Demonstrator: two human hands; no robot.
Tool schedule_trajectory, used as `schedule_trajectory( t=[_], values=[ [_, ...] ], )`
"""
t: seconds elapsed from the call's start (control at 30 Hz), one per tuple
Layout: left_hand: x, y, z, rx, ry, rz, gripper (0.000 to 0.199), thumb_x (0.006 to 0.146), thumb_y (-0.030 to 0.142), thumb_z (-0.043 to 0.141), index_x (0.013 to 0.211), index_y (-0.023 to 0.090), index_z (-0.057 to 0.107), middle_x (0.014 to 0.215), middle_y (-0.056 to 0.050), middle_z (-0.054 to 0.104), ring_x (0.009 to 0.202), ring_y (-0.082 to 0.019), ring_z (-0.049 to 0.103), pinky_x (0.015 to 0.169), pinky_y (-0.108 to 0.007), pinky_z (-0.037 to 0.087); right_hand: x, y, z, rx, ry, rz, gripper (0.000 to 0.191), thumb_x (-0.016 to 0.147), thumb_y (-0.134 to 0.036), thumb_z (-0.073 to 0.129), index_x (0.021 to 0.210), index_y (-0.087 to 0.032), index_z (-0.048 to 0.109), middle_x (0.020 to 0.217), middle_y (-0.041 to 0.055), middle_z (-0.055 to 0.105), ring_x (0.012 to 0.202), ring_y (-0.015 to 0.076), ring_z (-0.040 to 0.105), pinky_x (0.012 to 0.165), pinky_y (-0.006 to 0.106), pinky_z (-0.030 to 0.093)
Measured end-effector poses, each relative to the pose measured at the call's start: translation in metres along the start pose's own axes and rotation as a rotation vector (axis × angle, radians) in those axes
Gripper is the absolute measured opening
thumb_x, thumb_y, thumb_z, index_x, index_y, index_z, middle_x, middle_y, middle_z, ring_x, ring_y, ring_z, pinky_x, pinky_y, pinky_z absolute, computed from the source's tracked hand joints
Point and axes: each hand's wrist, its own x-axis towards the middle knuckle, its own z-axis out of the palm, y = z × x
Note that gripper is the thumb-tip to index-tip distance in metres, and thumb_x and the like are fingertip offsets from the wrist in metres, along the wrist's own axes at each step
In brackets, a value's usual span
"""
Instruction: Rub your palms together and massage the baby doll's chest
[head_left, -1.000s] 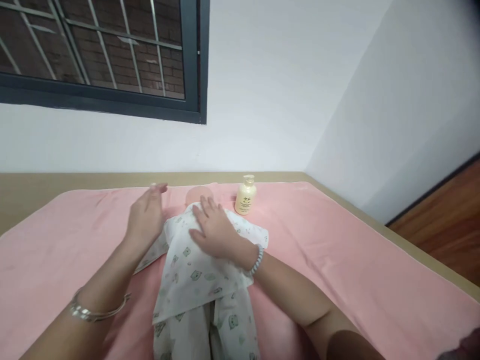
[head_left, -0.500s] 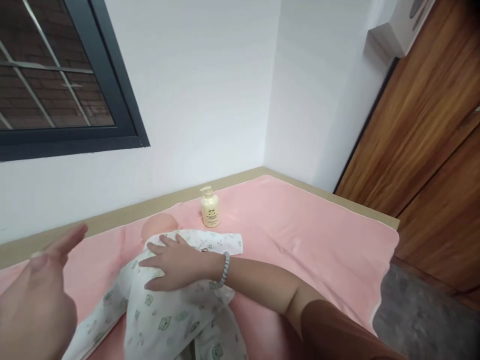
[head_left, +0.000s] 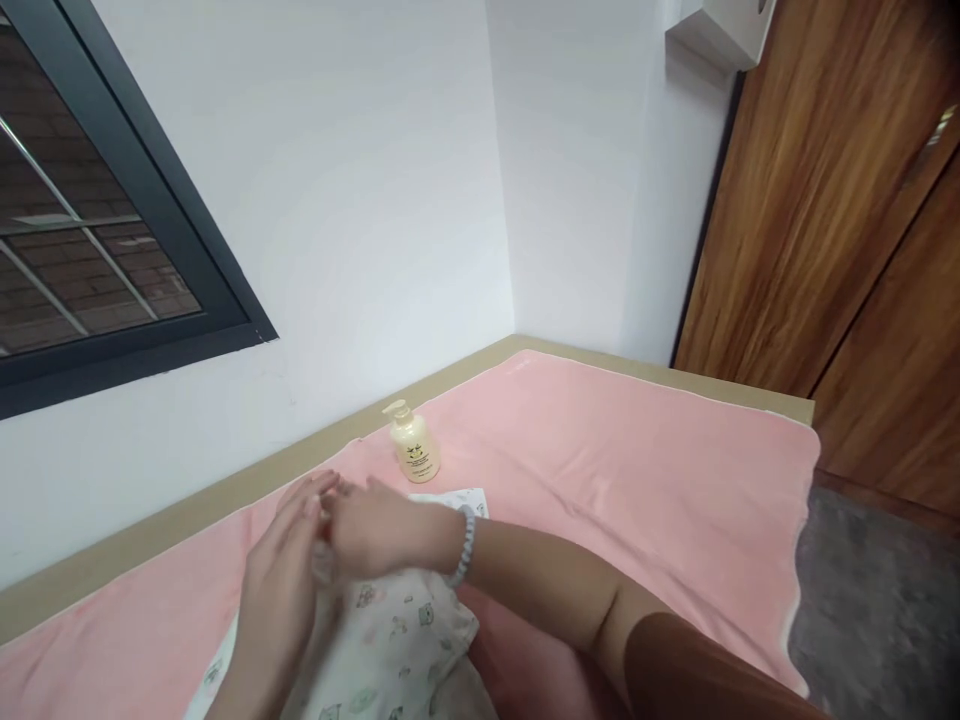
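Observation:
A baby doll in a white outfit with small animal prints lies on a pink blanket. Its head is hidden behind my hands. My left hand reaches in over the doll's upper part, fingers stretched out. My right hand, wearing a grey beaded bracelet, meets it there from the other side. The fingertips of both come together, blurred, and whether they touch the cloth cannot be made out. Just beyond the hands stands a cream pump bottle, upright on the blanket.
The blanket covers a surface with a light wooden edge along white walls. A dark-framed window is at upper left. Brown wooden doors rise at right, above a grey floor.
My left hand has moved right and inward to meet my right hand. The right hand's spread fingers have left their flat position on the doll's clothes. The view has tilted and shifted somewhat.

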Motion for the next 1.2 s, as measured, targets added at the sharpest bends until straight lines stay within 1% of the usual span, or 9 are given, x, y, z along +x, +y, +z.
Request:
schedule_trajectory(
  t=[0.13, 0.23, 0.37, 0.47, 0.6, 0.77, 0.87, 1.03, 1.2],
  values=[
    [0.041, 0.008, 0.030, -0.532, 0.022, -0.263, 0.045, 0.095, 0.041, 0.043, 0.129, 0.018, 0.062, 0.151, -0.010, 0.052, 0.146, -0.023, 0.041, 0.129, -0.040, 0.022, -0.024, 0.028, -0.045, -0.061, -0.087, 0.215, 0.035, 0.090, -0.017, 0.049, 0.123, -0.018, 0.063, 0.130, 0.0161, 0.061, 0.128, 0.0354, 0.054, 0.099, 0.057, 0.051],
    [0.067, 0.014, 0.047, -0.778, -0.063, -0.318, 0.055, 0.097, 0.047, 0.040, 0.138, 0.013, 0.053, 0.154, -0.017, 0.047, 0.146, -0.021, 0.041, 0.129, -0.037, 0.022, -0.032, 0.046, -0.055, -0.074, 0.068, 0.323, 0.041, 0.094, -0.013, 0.040, 0.130, -0.009, 0.058, 0.139, 0.0214, 0.054, 0.137, 0.0351, 0.047, 0.105, 0.051, 0.048],
    [0.091, 0.014, 0.067, -0.953, -0.156, -0.413, 0.068, 0.096, 0.055, 0.040, 0.148, 0.012, 0.041, 0.159, -0.020, 0.038, 0.150, -0.023, 0.036, 0.128, -0.038, 0.023, -0.019, 0.070, -0.045, -0.029, 0.297, 0.436, 0.055, 0.093, -0.005, 0.034, 0.147, 0.003, 0.038, 0.157, 0.0266, 0.032, 0.151, 0.0288, 0.029, 0.121, 0.041, 0.034],
    [0.102, 0.007, 0.081, -1.088, -0.218, -0.509, 0.073, 0.098, 0.056, 0.035, 0.154, 0.010, 0.029, 0.161, -0.021, 0.034, 0.150, -0.023, 0.035, 0.125, -0.039, 0.029, -0.004, 0.085, -0.029, -0.003, 0.284, 0.454, 0.060, 0.093, -0.005, 0.035, 0.151, 0.006, 0.031, 0.161, 0.0254, 0.026, 0.154, 0.0273, 0.022, 0.126, 0.039, 0.026],
    [0.109, 0.000, 0.087, -1.246, -0.220, -0.525, 0.072, 0.099, 0.056, 0.031, 0.156, 0.013, 0.025, 0.157, -0.021, 0.042, 0.143, -0.022, 0.046, 0.116, -0.039, 0.045, 0.008, 0.094, -0.010, -0.016, 0.269, 0.448, 0.056, 0.096, -0.010, 0.036, 0.149, 0.006, 0.037, 0.159, 0.0247, 0.031, 0.152, 0.0276, 0.028, 0.126, 0.040, 0.025],
    [0.109, -0.005, 0.078, -1.259, -0.220, -0.512, 0.076, 0.098, 0.057, 0.034, 0.153, 0.005, 0.030, 0.155, -0.024, 0.042, 0.141, -0.022, 0.050, 0.103, -0.028, 0.055, 0.013, 0.092, 0.004, -0.128, 0.291, 0.438, 0.054, 0.096, -0.015, 0.040, 0.147, 0.003, 0.042, 0.155, 0.0244, 0.039, 0.148, 0.0293, 0.034, 0.124, 0.043, 0.028],
    [0.096, -0.010, 0.065, -1.217, -0.243, -0.497, 0.073, 0.099, 0.056, 0.030, 0.150, 0.004, 0.037, 0.151, -0.025, 0.048, 0.139, -0.024, 0.051, 0.099, -0.029, 0.058, 0.013, 0.089, 0.007, -0.205, 0.295, 0.458, 0.055, 0.095, -0.017, 0.043, 0.145, 0.005, 0.042, 0.151, 0.0251, 0.044, 0.144, 0.0317, 0.038, 0.123, 0.044, 0.029],
    [0.051, -0.008, 0.027, -1.113, -0.211, -0.546, 0.065, 0.100, 0.049, 0.029, 0.145, 0.005, 0.045, 0.145, -0.025, 0.054, 0.136, -0.029, 0.055, 0.112, -0.039, 0.049, 0.008, 0.089, 0.012, -0.248, 0.271, 0.482, 0.056, 0.093, -0.012, 0.040, 0.146, 0.004, 0.043, 0.152, 0.0223, 0.044, 0.145, 0.0308, 0.038, 0.123, 0.041, 0.027],
    [0.015, 0.020, -0.019, -1.162, -0.154, -0.561, 0.055, 0.100, 0.040, 0.036, 0.141, 0.005, 0.048, 0.140, -0.024, 0.059, 0.128, -0.028, 0.061, 0.119, -0.041, 0.040, 0.004, 0.091, 0.021, -0.329, 0.243, 0.478, 0.057, 0.090, -0.008, 0.037, 0.145, 0.005, 0.044, 0.151, 0.0230, 0.046, 0.145, 0.0300, 0.038, 0.122, 0.042, 0.028]
  ],
)
